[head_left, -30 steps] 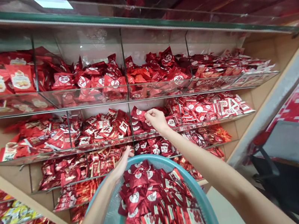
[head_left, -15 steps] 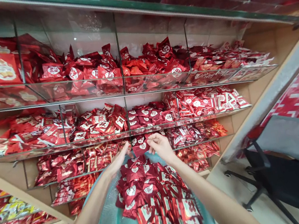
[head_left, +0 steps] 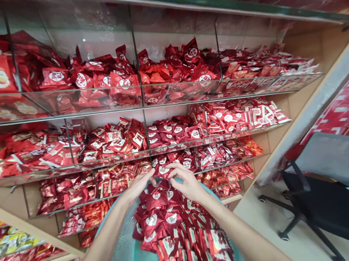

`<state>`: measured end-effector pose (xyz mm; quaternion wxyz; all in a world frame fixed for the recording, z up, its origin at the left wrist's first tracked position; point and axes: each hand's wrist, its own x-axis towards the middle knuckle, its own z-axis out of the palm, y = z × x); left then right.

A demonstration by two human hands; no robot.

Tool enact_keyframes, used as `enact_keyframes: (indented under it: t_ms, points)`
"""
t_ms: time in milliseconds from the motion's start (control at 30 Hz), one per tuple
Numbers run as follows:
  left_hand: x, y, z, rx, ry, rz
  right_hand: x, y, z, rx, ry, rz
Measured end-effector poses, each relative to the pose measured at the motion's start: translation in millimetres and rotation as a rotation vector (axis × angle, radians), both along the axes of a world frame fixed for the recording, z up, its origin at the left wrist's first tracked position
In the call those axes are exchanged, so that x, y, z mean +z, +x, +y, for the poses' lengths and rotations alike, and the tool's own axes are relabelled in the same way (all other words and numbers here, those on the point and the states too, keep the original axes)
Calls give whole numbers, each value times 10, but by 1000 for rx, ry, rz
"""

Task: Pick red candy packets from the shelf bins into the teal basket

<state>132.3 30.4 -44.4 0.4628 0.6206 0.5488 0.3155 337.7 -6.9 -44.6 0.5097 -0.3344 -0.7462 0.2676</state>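
A small dark-red snack packet (head_left: 160, 169) with a white heart-shaped label is held up between my two hands, just above the far rim of a teal plastic basket (head_left: 117, 250). My left hand (head_left: 141, 185) has its fingertips at the packet's left edge. From the other side, my right hand (head_left: 184, 182) pinches it with bent fingers. Part of the packet is hidden behind the fingers. Below, dark-red packets (head_left: 157, 201) with the same white label fill the far part of the basket. Nearer to me, red-and-white packets (head_left: 194, 255) stand in rows.
Glass-fronted shelves (head_left: 102, 112) with dividers rise ahead, each bay holding heaps of red packets. A wooden side panel (head_left: 27, 224) slants at the left, beside yellow packets (head_left: 11, 240). At the right stands a black office chair (head_left: 335, 206) on the pale floor.
The packet has shifted slightly left and up between my hands. My right hand has moved left, and my left fingers have curled in to the packet. The view has tilted a little.
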Motion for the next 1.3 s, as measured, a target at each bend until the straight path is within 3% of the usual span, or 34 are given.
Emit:
enact_keyframes:
  t_ms: [167, 300, 533, 700, 933, 1300]
  points:
    - [-19, -11, 11, -65, 74, 20, -28, 3, -15, 21, 7, -82]
    - [-49, -32, 35, -130, 149, 63, -120, -20, 18, 28, -105, -23]
    - [-103, -37, 76, -169, 135, 37, -219, -72, 118, -53, -585, 417]
    - [-121, -41, 84, -170, 171, 47, -202, -57, 91, 32, -887, 427]
    - [-101, -19, 68, -180, 180, 67, -224, -32, 92, 27, -815, 353]
    - [-86, 59, 101, -287, 297, 127, -166, 172, 92, 72, -852, 280]
